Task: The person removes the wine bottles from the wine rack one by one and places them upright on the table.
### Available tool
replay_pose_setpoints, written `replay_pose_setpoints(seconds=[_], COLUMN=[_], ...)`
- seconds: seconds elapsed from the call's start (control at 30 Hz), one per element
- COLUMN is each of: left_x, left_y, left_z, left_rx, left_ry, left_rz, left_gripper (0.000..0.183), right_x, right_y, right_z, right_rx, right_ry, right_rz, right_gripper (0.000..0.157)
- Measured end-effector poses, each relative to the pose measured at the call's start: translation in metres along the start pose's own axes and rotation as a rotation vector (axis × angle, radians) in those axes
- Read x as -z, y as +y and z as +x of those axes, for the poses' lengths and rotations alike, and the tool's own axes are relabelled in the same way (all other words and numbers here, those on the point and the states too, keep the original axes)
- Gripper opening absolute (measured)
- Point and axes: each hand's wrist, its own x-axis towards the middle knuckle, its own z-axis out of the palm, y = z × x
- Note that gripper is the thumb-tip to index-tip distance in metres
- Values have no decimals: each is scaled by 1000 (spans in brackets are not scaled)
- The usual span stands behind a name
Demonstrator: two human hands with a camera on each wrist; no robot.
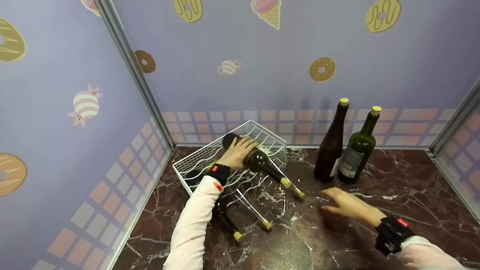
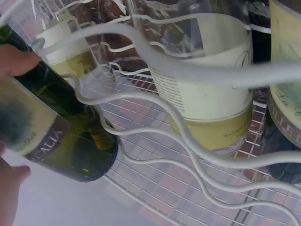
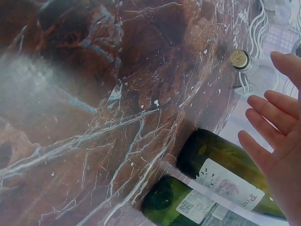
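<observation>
My left hand (image 1: 237,153) grips a dark green wine bottle (image 1: 258,161) that lies tilted over the white wire rack (image 1: 180,167), its corked neck toward the front right. The left wrist view shows fingers around its labelled body, with the base of the bottle (image 2: 89,150) beside the rack's wavy wires (image 2: 141,96). Below that hand, a dark bottle (image 1: 227,221) and a clear bottle (image 1: 251,206) lie in the rack; another clear bottle's cork (image 1: 300,194) shows alongside the gripped one. My right hand (image 1: 347,202) hovers empty above the table, fingers extended, in front of two upright bottles.
A tall brown bottle (image 1: 329,153) and a green bottle (image 1: 356,153), both corked, stand upright at the back right of the marble table (image 1: 300,240). Patterned panels (image 1: 262,75) enclose the back and sides. The rack stands near the left back corner.
</observation>
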Motion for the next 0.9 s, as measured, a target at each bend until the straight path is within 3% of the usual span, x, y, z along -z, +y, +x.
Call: replay_pose_setpoints(seconds=[0.17, 0.43, 0.67, 0.9], left_x=[1, 1, -2, 3], left_y=[-2, 1, 3, 7], left_z=[2, 1, 0, 3], left_rx=[-43, -44, 1, 31], left_ry=[13, 61, 72, 159], left_rz=[-42, 14, 92, 86], left_gripper=[85, 79, 80, 70], right_x=[-3, -2, -4, -4], right_y=[0, -1, -1, 0], right_z=[0, -1, -3, -4], right_rx=[15, 10, 7, 8], right_ry=[6, 10, -6, 26], right_rz=[-19, -10, -1, -11], right_gripper=[45, 43, 42, 41])
